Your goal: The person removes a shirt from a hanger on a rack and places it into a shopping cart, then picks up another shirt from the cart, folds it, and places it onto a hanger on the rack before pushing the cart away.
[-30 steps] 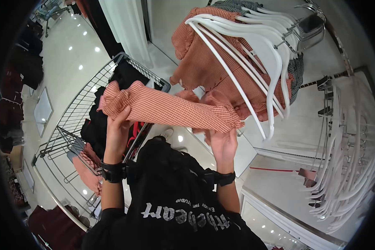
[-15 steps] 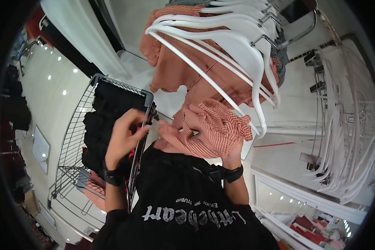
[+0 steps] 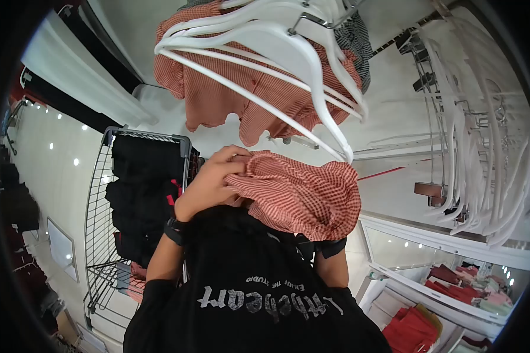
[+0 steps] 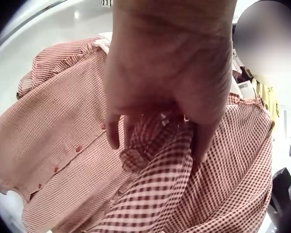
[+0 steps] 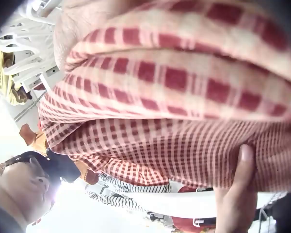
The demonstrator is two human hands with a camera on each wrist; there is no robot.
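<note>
A red-and-white checked garment [image 3: 303,188] is bunched up in front of my chest. My left hand [image 3: 209,182] pinches its left edge, the thumb lying along the cloth in the right wrist view. In the left wrist view the left hand's fingers curl into a fold of it. The cloth covers my right hand in the head view; part of the right palm [image 5: 80,29] shows in the right wrist view, with its fingers hidden behind the folds. Just beyond hangs a similar checked shirt [image 4: 63,126] with a row of red buttons, below white hangers [image 3: 265,38].
A wire cart [image 3: 185,144] at my left holds stacked black clothes [image 3: 141,156]. Several clear hangers [image 3: 483,170] crowd the rail at the right. Folded red clothes [image 3: 412,329] lie on a shelf at the lower right. A white curtain [image 3: 79,82] hangs at the upper left.
The garment has gone from stretched lengthwise between both hands to bunched over the right hand. My left hand let go, then took hold of its edge again. The head view has shifted right.
</note>
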